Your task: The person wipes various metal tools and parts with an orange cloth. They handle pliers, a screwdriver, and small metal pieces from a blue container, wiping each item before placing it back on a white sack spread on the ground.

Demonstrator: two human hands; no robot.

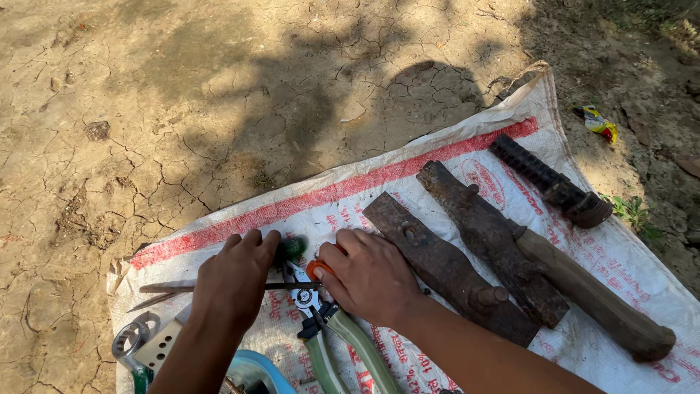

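Both hands (237, 281) (368, 277) on pruning shears (321, 328), woven sack (408, 182).

Pruning shears (321, 321) between both hands on the woven sack (627, 255), rusty blades (467, 255) to their right

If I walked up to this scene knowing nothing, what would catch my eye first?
Probably the two bare hands, left hand and right hand, meeting low in the middle over green-handled pruning shears on a white woven sack with a red stripe. To their right lie rusty flat iron bars, a wooden-handled tool and a dark ribbed rod. All around is cracked dry earth in dappled shade.
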